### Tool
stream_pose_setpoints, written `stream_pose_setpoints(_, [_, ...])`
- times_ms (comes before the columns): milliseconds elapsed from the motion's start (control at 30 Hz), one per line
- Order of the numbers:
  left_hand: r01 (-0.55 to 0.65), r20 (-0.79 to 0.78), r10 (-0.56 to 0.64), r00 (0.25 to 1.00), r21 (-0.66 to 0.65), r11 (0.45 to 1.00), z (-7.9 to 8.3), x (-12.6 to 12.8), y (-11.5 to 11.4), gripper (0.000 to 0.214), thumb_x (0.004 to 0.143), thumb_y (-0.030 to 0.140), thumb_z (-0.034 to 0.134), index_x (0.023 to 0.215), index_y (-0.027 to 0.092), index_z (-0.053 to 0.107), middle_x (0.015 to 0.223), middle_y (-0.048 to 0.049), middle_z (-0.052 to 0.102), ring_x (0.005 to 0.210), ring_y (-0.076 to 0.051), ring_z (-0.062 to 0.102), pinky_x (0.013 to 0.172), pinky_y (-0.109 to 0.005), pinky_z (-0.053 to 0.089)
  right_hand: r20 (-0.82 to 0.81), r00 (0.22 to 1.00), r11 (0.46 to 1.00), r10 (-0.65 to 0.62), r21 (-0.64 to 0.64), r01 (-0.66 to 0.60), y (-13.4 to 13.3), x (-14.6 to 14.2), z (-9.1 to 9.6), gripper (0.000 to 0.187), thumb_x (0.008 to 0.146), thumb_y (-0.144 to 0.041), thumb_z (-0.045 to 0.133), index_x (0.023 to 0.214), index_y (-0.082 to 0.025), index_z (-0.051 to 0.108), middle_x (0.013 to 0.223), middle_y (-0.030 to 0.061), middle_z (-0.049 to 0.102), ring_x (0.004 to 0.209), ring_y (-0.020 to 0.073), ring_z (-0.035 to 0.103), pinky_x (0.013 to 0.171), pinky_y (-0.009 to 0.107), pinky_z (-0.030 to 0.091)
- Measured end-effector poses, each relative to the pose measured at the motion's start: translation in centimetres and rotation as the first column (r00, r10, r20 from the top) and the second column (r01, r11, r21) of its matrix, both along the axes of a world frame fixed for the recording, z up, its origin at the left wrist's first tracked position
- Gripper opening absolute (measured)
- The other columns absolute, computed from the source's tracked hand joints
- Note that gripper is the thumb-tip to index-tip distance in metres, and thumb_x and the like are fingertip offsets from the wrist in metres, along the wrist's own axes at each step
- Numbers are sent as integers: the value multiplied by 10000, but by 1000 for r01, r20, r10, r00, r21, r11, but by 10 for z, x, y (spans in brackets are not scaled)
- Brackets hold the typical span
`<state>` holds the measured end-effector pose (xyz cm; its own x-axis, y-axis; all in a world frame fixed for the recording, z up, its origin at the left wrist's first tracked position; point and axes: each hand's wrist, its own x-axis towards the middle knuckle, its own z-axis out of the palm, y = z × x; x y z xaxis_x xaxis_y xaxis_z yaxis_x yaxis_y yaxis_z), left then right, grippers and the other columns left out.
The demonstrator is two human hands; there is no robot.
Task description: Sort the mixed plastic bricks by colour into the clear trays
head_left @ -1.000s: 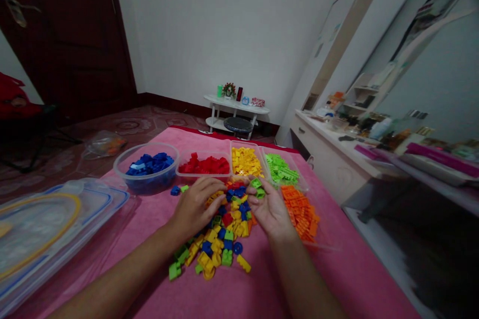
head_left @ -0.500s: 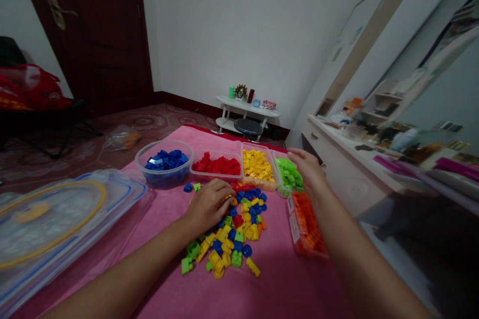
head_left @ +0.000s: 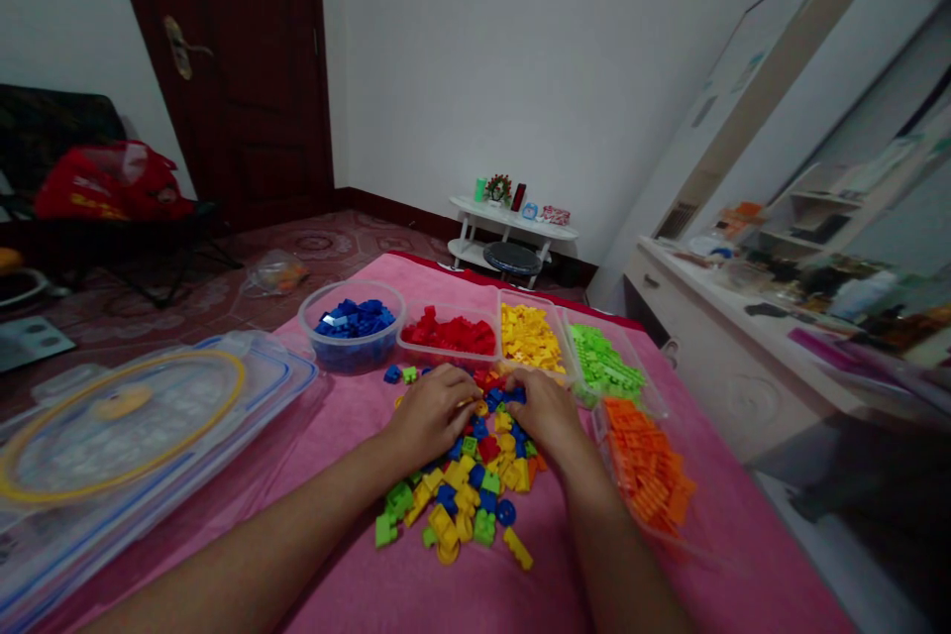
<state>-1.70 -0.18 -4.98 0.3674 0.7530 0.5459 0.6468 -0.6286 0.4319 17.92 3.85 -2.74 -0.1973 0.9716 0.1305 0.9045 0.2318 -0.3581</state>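
Note:
A loose pile of toy building bricks (head_left: 465,495) in yellow, blue, green, red and orange lies on the pink cloth. At its upper left, my left hand (head_left: 438,408) rests with curled fingers; what they hold, if anything, is hidden. My right hand (head_left: 548,408) reaches into the pile's upper right, finger and thumb apart around blue bricks. Behind my hands stand a round tub of blue bricks (head_left: 353,320), a box of red bricks (head_left: 450,332) and a box of yellow bricks (head_left: 531,337). Boxes of green bricks (head_left: 605,362) and orange bricks (head_left: 650,466) stand at the right.
Large clear lids (head_left: 149,436) with blue and yellow rims lie stacked at the left. A white dresser (head_left: 713,337) full of items stands to the right. Beyond the pink cloth (head_left: 357,555) are a small white table (head_left: 512,218) and a dark stool (head_left: 512,258).
My right hand has moved left from the green and orange boxes to the pile. My left hand stays at the pile. The camera view has turned slightly left.

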Motion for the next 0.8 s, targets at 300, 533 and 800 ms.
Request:
stream_pose_setpoints(300, [4, -17, -4, 1000, -13, 1000, 2, 1, -2, 218, 865, 174, 479, 964, 177, 673, 969, -72, 643, 918, -191, 546, 818, -322, 452, 33, 999, 998, 24, 66, -26, 1, -8, 11, 229, 789, -225, 533, 950, -220, 696, 988, 62, 686, 958, 201, 601, 832, 273, 398])
stream_pose_setpoints(533, [4, -24, -5, 1000, -24, 1000, -1, 1, -1, 222, 864, 171, 477, 961, 181, 676, 970, -67, 643, 913, -185, 547, 818, -320, 453, 58, 998, 999, 38, 27, -40, -6, -21, -1, 278, 742, -180, 577, 998, -211, 683, 1103, 103, 625, 1048, 234, 563, 862, 301, 395])
stream_pose_setpoints(800, [4, -32, -4, 999, -23, 1000, -1, 2, -2, 218, 856, 157, 479, 946, 179, 676, 971, -66, 642, 916, -181, 552, 818, -315, 458, -62, 996, 998, 61, -4, -61, -1, -13, -3, 289, 688, -148, 577, 946, -186, 702, 1033, 110, 669, 1005, 248, 592, 865, 338, 418])
